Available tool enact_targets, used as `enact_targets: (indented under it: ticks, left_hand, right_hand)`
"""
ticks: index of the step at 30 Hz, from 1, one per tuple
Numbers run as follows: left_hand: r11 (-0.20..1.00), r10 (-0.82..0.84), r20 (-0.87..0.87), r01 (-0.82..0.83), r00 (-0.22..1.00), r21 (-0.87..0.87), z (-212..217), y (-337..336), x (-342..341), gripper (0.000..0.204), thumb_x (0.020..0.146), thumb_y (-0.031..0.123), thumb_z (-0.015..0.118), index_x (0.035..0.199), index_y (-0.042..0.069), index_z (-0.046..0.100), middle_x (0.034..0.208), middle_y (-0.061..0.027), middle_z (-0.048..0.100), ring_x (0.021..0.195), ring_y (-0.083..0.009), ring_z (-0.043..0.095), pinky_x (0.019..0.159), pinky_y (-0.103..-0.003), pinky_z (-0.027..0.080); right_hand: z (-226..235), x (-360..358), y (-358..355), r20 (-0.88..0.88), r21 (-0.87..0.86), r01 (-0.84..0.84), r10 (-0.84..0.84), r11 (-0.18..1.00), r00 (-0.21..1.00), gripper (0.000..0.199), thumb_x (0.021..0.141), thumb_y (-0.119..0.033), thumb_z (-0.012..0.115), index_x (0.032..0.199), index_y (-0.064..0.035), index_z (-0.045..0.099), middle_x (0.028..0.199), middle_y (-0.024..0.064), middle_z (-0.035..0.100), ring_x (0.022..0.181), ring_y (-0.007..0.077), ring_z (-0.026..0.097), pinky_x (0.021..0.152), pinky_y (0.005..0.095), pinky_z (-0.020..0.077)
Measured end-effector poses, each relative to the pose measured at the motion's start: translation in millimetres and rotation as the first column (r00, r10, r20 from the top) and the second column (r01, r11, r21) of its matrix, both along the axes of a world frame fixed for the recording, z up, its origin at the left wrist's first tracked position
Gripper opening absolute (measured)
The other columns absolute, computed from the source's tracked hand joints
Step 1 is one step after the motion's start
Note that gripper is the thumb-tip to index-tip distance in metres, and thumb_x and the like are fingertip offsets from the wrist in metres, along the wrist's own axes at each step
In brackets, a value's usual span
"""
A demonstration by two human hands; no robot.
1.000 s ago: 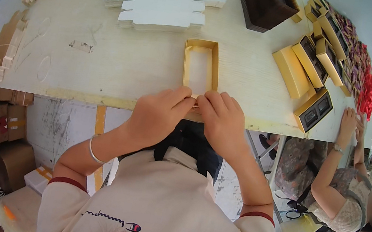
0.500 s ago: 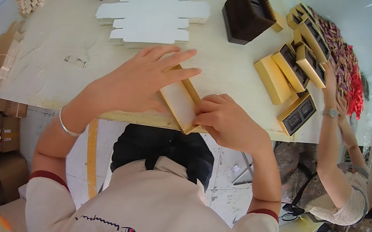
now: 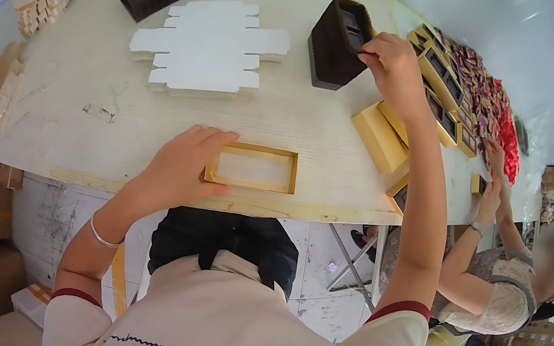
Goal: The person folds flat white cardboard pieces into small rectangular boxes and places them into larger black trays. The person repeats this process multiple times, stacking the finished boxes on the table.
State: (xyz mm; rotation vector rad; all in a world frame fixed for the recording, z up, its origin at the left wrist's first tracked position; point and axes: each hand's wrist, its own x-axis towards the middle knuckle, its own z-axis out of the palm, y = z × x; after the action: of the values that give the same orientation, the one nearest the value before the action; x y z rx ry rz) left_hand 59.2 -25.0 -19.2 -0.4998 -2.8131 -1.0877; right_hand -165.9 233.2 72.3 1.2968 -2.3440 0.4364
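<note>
Surface: a pale wooden table [image 3: 74,73] runs across the head view, with cardboard cartons under its near edge at left.
Left hand: the left hand [image 3: 182,168] lies flat, fingers together, pressing the left end of one gold box frame [image 3: 252,167] near the table's near edge; it clamps nothing.
Right hand: the right hand [image 3: 394,64] reaches far right, its fingertips pinched on the top edge of one dark brown tray stack [image 3: 339,40] standing upright.
Flat blanks: one pile of white die-cut card blanks [image 3: 210,48] lies far of the frame.
Gold boxes: several, count unclear, lined along the right side [image 3: 379,139].
Other person: a co-worker's two hands [image 3: 489,175] work at the right end.
</note>
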Motion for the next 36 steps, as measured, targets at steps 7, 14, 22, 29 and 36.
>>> enact_targets:
  ticks: [7, 14, 22, 29, 36]
  left_hand:
    - [0.999, -0.018, 0.045, 0.017, 0.999, 0.030, 3, 1, 3, 0.077, 0.064, 0.017, 0.083, 0.132, 0.007, 0.049, 0.118, -0.0128, 0.055, 0.107, -0.0316, 0.051, 0.091, -0.039, 0.044]
    - [0.998, -0.031, 0.132, 0.023, 0.991, 0.059, 4, 0, 8, 0.087, 0.064, 0.013, 0.083, 0.140, 0.008, 0.041, 0.120, -0.0133, 0.054, 0.109, -0.0318, 0.051, 0.094, -0.039, 0.043]
    - [0.998, -0.060, 0.006, 0.060, 0.998, 0.024, -1, 6, 11, 0.082, 0.067, 0.013, 0.082, 0.138, 0.003, 0.041, 0.129, -0.0165, 0.049, 0.117, -0.0338, 0.049, 0.099, -0.039, 0.042]
    - [0.991, -0.018, 0.113, 0.004, 0.993, 0.130, 2, 7, 11, 0.077, 0.071, 0.013, 0.080, 0.137, 0.003, 0.041, 0.128, -0.0170, 0.050, 0.116, -0.0328, 0.052, 0.098, -0.039, 0.043]
    - [0.990, -0.102, 0.114, 0.090, 0.988, 0.110, 2, 2, 7, 0.071, 0.070, 0.010, 0.080, 0.132, 0.009, 0.046, 0.120, -0.0130, 0.054, 0.109, -0.0320, 0.055, 0.091, -0.039, 0.047]
  right_hand:
    - [28, 24, 17, 0.427, -0.568, 0.187, 0.093, 0.802, 0.899, 0.012, 0.084, -0.015, 0.073, 0.085, -0.0039, 0.066, 0.080, -0.0023, 0.061, 0.080, 0.0098, 0.055, 0.071, 0.0238, 0.0417]
    - [-27, 153, 54, 0.845, -0.519, 0.507, 0.504, 0.688, 0.181, 0.034, 0.081, -0.025, 0.077, 0.097, -0.0027, 0.059, 0.078, -0.0004, 0.060, 0.070, 0.0092, 0.059, 0.066, 0.0271, 0.0514]
    - [-72, 186, 18, 0.819, -0.392, 0.634, 0.567, 0.667, -0.090, 0.020, 0.095, -0.022, 0.060, 0.097, -0.0021, 0.059, 0.085, 0.0047, 0.065, 0.074, 0.0124, 0.063, 0.067, 0.0298, 0.0547]
    - [-70, 185, 16, 0.881, -0.294, 0.666, 0.464, 0.685, -0.089, 0.020, 0.092, -0.022, 0.064, 0.087, -0.0035, 0.059, 0.073, 0.0014, 0.057, 0.064, 0.0112, 0.057, 0.058, 0.0269, 0.0497]
    - [-50, 159, 19, 0.963, -0.077, 0.473, 0.188, 0.878, -0.192, 0.035, 0.088, -0.037, 0.062, 0.077, -0.0030, 0.061, 0.068, 0.0027, 0.056, 0.059, 0.0089, 0.050, 0.050, 0.0231, 0.0387]
